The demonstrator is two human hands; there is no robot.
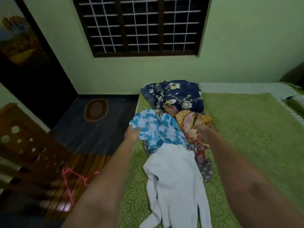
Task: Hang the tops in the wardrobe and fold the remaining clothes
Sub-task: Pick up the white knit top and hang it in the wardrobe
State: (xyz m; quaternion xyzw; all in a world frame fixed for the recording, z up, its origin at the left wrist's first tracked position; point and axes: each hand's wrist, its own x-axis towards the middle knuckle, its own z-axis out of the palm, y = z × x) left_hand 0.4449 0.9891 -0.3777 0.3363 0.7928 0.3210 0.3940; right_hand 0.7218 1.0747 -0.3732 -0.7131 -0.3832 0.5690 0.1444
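I'd judge the task barely begun: all the clothes I can see lie in one loose heap along the left edge of the bed (pixel 246 129), none folded and none on a hanger. My left hand (pixel 132 133) grips the near-left corner of the blue-and-white printed top (pixel 158 129), fingers curled into the cloth right at the bed's left edge, while my right hand (pixel 203 131) is buried in the orange-and-pink bundle (pixel 192 122) just beside it; the fingers seem closed on that fabric, though the folds hide most of them. A white ribbed sweater (pixel 174 178) sprawls nearest me, its upper hem tucked under the blue top and its sleeves trailing toward the bed's near edge. Beside it, to the right, a strip of greyish floral cloth (pixel 204 168) pokes out from under the pile. At the far end, toward the wall, a navy floral garment (pixel 177 94) lies crumpled. So sorting is all that is under way, and every piece is left to hang or fold. A pink hanger (pixel 72 180) rests on the wooden footboard slats off the bed's left side, well apart from the clothes and unused. I cannot see the wardrobe for certain; a dark doorway (pixel 32 79) stands at the far left. A small oval mat (pixel 96 110) lies on the dark floor beyond.
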